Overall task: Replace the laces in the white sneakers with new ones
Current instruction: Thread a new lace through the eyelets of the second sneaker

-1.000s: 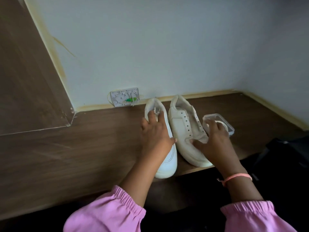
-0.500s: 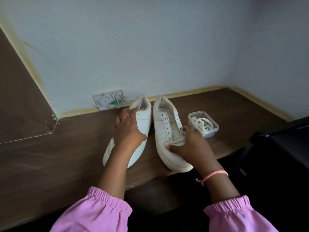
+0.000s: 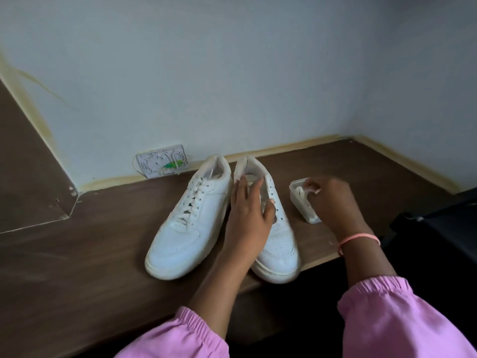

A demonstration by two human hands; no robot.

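- Pink sleeves (image 3: 402,321) fill the bottom of the frame; a pink band (image 3: 358,239) circles the right wrist.
- The left hand (image 3: 247,210) rests on the unlaced right-hand sneaker (image 3: 278,244) at centre frame, its grip loose, fingers spread over the tongue.
- The laced sneaker (image 3: 185,223) lies just beside it to the left, toe toward the counter (image 3: 77,267) edge.
- The right hand (image 3: 333,200), blurred, reaches into a clear plastic tub (image 3: 307,210) right of the shoes; fingertips pinch a white lace (image 3: 313,189).
- A wall socket plate (image 3: 161,164) sits at the far wall.
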